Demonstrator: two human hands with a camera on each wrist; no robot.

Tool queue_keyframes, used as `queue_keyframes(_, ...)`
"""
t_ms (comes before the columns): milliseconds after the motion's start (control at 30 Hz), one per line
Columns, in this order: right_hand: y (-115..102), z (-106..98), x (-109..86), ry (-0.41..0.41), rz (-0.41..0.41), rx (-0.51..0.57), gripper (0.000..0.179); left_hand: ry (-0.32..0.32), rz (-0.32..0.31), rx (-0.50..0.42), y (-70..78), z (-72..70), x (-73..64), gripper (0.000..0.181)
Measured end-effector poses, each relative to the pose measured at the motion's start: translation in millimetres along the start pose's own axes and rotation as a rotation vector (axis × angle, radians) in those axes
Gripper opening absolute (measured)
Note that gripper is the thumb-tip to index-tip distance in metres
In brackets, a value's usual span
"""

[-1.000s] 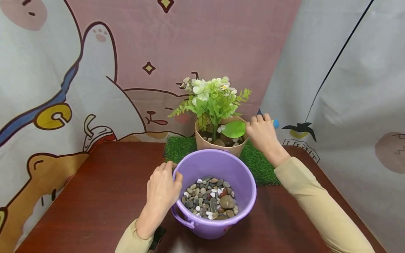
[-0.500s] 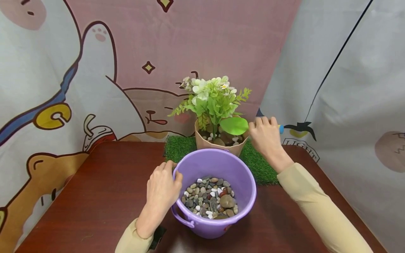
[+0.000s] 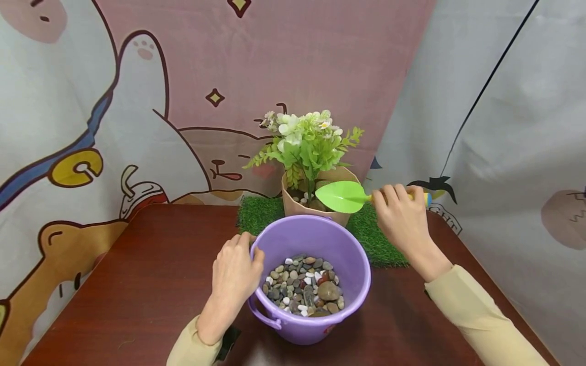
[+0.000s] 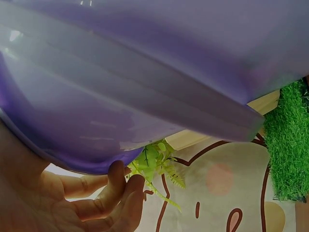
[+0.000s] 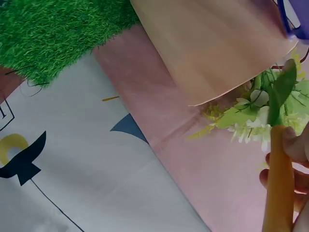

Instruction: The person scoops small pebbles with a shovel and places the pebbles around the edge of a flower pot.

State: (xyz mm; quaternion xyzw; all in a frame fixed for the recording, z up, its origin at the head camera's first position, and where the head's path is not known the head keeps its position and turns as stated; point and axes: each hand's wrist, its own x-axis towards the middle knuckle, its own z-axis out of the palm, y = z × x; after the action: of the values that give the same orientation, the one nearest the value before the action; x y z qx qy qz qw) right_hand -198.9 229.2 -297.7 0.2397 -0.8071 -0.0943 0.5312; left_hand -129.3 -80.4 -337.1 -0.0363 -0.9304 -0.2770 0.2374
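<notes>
A purple bucket (image 3: 304,330) with several mixed pebbles (image 3: 302,287) in it stands at the front of the table. My left hand (image 3: 235,269) grips its left rim, thumb inside and fingers outside; the left wrist view shows the fingers (image 4: 118,193) curled at the rim. My right hand (image 3: 403,216) holds a green toy trowel (image 3: 342,196) by its yellow handle (image 5: 280,183). The blade, with no pebbles visible on it, hangs between the bucket and a paper-wrapped pot (image 3: 293,203), hiding part of the pot's front right. White flowers and green leaves (image 3: 309,142) rise from the pot.
Artificial turf (image 3: 375,239) lies beneath the pot at the back of the brown table (image 3: 151,274). A printed cartoon cloth (image 3: 320,56) hangs close behind. The bucket's handle (image 3: 265,317) hangs at its left side.
My right hand has moved right and toward me with the trowel, whose blade has come out from over the pot and turned more face-up. My left hand and the bucket stay put.
</notes>
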Motion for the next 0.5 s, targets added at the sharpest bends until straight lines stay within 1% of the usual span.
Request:
queue_keyframes(100, -1, -8, -0.8, 0.078, -0.055, 0.036, 0.021, 0.001, 0.002, 0.001, 0.2, -0.4, 0.0, 0.02)
queue_keyframes(200, 1, -16, 1.3, 0.108, -0.135, 0.073, 0.022, 0.001, 0.002, 0.001, 0.2, -0.9, 0.0, 0.02)
queue_keyframes(333, 0, -26, 8.3, 0.092, -0.262, 0.103, 0.021, 0.001, 0.002, 0.0, 0.2, -1.5, 0.0, 0.02)
queue_keyframes(500, -5, -33, 18.3, 0.018, -0.433, 0.11, 0.026, -0.001, 0.0, -0.001, 0.5, -1.7, 0.0, 0.02)
